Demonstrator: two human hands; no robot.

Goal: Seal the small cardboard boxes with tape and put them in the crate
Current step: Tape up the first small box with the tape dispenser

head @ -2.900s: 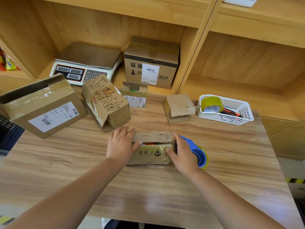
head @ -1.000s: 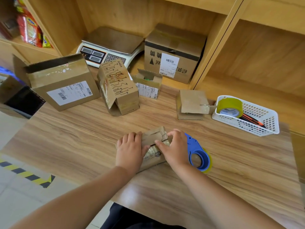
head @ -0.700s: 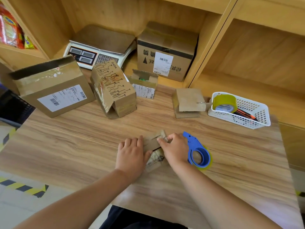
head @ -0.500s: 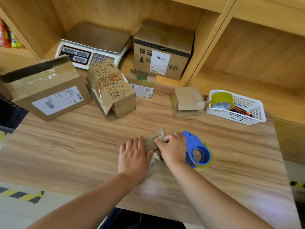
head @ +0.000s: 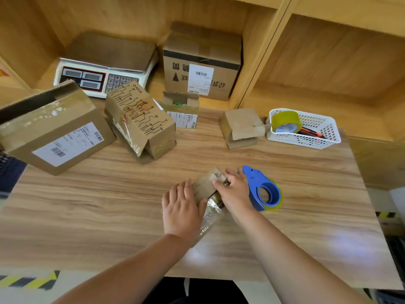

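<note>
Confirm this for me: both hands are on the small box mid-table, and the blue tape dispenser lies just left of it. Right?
Wrong side. In the head view the blue tape dispenser lies just right of the small box, beside the right hand. The rest holds: the left hand and right hand are both on the box.

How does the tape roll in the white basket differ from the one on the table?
The basket roll is bare; the table roll sits in a blue dispenser. The basket roll stands on edge; the table roll lies flat beside the right hand. Both are yellowish.
</note>
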